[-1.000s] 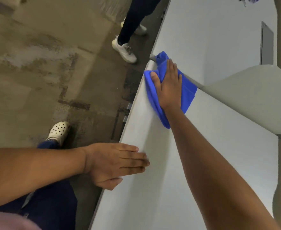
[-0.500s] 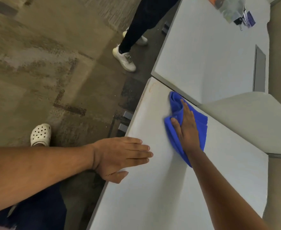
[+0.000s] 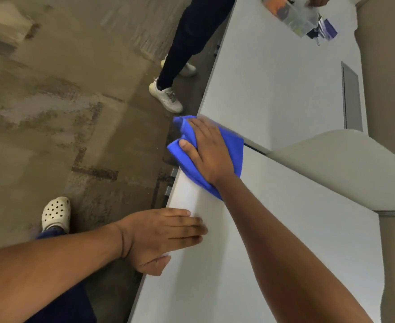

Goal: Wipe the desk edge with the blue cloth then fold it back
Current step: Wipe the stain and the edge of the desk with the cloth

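The blue cloth lies bunched over the far left corner of the white desk, hanging a little past the desk edge. My right hand presses flat on the cloth, thumb on its left fold. Nearer to me, my left hand rests palm down on the desk edge, fingers together and extended, with nothing in it.
A second white desk adjoins beyond the cloth, with a curved beige divider on the right. Another person's leg and white shoe stand by that desk. A clear box with items sits far back. My own shoe is on the floor.
My right hand slid the cloth from mid-desk out left to the far corner, over the edge. The view shifted slightly; my left hand stayed on the desk edge.
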A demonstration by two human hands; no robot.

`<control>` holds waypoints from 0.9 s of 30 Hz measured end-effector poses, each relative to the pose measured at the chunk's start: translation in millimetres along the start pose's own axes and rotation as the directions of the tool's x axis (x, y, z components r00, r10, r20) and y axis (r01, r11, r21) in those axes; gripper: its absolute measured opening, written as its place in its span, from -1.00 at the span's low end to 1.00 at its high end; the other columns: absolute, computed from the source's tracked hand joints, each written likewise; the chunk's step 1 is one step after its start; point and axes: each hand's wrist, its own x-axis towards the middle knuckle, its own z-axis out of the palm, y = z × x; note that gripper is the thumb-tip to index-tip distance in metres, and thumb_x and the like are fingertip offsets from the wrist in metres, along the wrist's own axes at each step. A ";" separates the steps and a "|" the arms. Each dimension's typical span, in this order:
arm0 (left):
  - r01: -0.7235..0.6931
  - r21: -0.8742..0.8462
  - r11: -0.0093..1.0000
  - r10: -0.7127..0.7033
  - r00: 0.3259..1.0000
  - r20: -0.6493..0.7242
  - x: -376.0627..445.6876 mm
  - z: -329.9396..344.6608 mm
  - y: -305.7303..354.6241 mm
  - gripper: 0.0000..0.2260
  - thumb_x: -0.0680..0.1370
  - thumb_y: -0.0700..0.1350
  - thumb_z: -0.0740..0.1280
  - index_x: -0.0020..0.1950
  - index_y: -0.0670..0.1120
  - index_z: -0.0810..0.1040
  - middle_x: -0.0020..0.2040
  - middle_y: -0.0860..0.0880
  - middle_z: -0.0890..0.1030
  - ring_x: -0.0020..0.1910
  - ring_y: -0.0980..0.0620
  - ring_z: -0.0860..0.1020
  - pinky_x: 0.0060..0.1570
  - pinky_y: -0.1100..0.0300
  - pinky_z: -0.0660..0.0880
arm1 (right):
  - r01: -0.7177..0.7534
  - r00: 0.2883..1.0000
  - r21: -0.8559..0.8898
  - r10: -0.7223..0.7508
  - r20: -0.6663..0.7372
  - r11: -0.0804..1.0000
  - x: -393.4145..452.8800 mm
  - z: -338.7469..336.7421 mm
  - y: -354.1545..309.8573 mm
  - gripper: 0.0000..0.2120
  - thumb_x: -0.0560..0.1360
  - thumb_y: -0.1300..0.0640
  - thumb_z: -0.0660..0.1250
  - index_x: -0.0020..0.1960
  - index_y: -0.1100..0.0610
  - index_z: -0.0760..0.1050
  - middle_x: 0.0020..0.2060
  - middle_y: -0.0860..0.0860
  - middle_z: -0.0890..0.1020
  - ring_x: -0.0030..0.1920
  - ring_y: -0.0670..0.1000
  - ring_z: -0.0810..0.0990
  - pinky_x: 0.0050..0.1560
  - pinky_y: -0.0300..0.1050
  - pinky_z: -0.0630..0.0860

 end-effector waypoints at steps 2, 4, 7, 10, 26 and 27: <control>0.000 0.021 1.000 -0.001 1.000 0.026 0.9 -1.4 -0.7 -0.29 0.51 0.09 0.29 0.63 -0.15 0.34 0.66 -0.10 0.32 0.67 -0.08 0.23 0.68 -0.01 0.05 | -0.016 1.000 0.047 0.015 0.001 0.999 -13.8 -5.7 16.7 -0.41 0.72 -0.12 0.17 0.66 0.10 0.20 0.63 0.04 0.33 0.65 0.06 0.23 0.68 0.10 0.12; 0.010 0.019 1.000 -0.011 0.999 0.038 1.3 -2.3 -0.9 -0.28 0.50 0.08 0.29 0.64 -0.14 0.32 0.67 -0.09 0.31 0.67 -0.07 0.23 0.67 -0.01 0.07 | -0.127 0.992 0.060 0.128 -0.012 0.990 -29.2 -13.1 41.4 -0.38 0.73 -0.13 0.14 0.70 0.04 0.06 0.67 -0.01 0.21 0.69 -0.01 0.11 0.70 0.07 0.01; 0.010 0.024 1.000 -0.011 0.999 0.048 1.7 -2.6 -1.5 -0.29 0.50 0.09 0.20 0.64 -0.14 0.32 0.66 -0.11 0.31 0.67 -0.08 0.23 0.67 -0.03 0.11 | -0.307 0.949 0.068 0.311 -0.051 0.949 -47.9 -18.5 66.1 -0.39 0.74 -0.14 0.06 0.70 0.00 -0.04 0.69 -0.06 0.12 0.70 -0.03 0.00 0.71 0.07 -0.08; 0.006 0.016 1.000 -0.007 0.995 0.095 1.1 -3.0 0.0 -0.31 0.52 0.09 0.11 0.63 -0.14 0.35 0.65 -0.12 0.35 0.65 -0.10 0.28 0.63 -0.07 0.22 | -0.405 0.908 0.056 0.408 -0.092 0.913 -48.7 -11.3 60.9 -0.38 0.74 -0.15 0.01 0.70 0.07 -0.05 0.70 -0.02 0.13 0.70 0.00 0.02 0.71 0.05 -0.10; 0.024 0.034 0.999 -0.026 0.998 0.049 3.8 -11.3 3.9 -0.26 0.42 0.01 0.20 0.61 -0.17 0.37 0.63 -0.14 0.37 0.65 -0.11 0.26 0.67 -0.05 0.08 | 0.064 0.998 -0.019 -0.064 0.021 0.998 -14.3 19.4 -27.5 -0.44 0.74 -0.12 0.04 0.67 0.07 0.17 0.65 -0.04 0.30 0.67 -0.05 0.17 0.69 0.08 0.01; 0.031 0.041 0.999 -0.033 0.998 0.054 3.7 -11.8 4.3 -0.26 0.42 0.01 0.21 0.61 -0.16 0.37 0.63 -0.13 0.38 0.65 -0.10 0.27 0.67 -0.04 0.08 | 0.032 0.999 0.018 -0.032 -0.001 0.999 -27.5 18.8 -24.1 -0.44 0.74 -0.11 0.08 0.68 0.05 0.16 0.66 -0.05 0.27 0.68 -0.06 0.14 0.70 0.05 0.00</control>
